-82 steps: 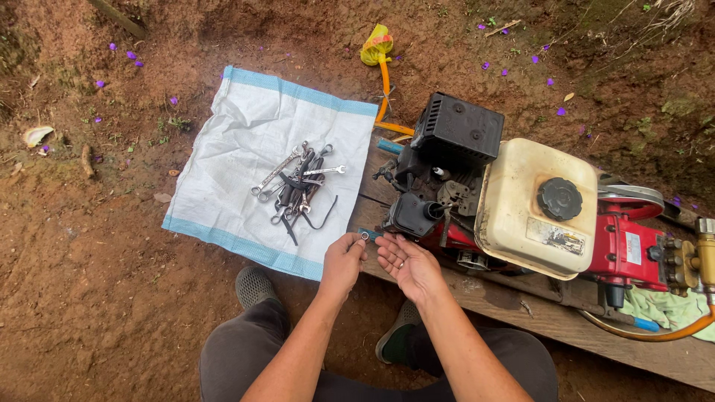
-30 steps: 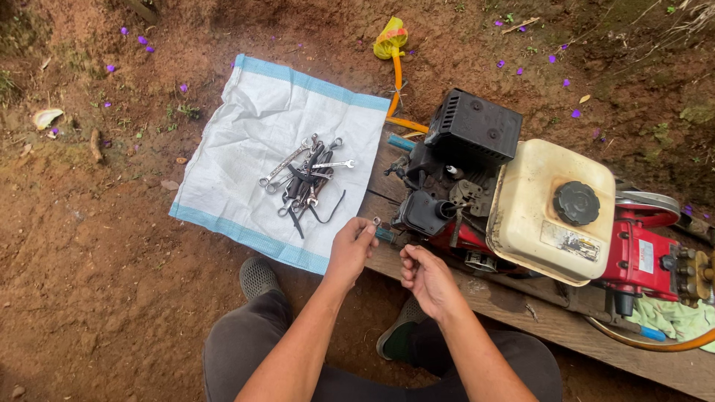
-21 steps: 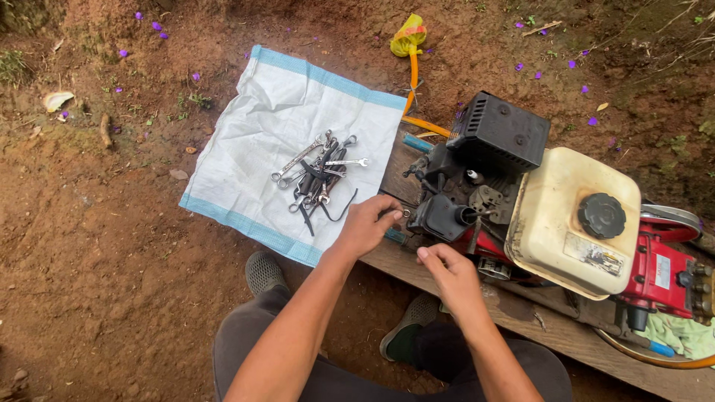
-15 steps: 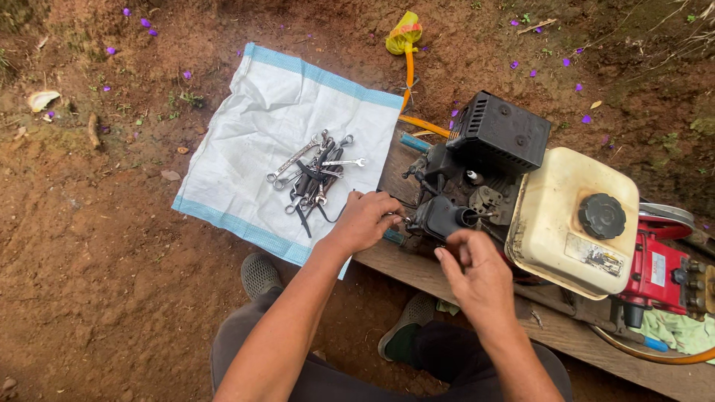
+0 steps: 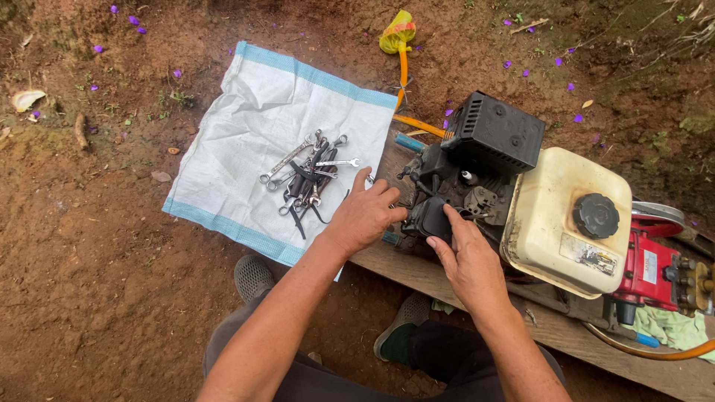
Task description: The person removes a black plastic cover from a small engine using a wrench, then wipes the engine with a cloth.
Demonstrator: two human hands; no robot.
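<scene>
- While the small engine [image 5: 521,186] sits on a wooden plank [image 5: 566,335], both hands meet at a black part [image 5: 432,216] on its near-left side.
- Left hand [image 5: 365,216], fingers loosely curled, rests against the part's left edge.
- Right hand [image 5: 469,260] cups it from below, thumb up its right face; neither is plainly gripping it.
- Wrenches [image 5: 309,175] lie on a white sack [image 5: 246,141], just left of the left hand.

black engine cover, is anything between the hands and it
Nothing visible. The right hand already rests on the black engine cover with the thumb on it, and the left hand lies against its left side.
</scene>
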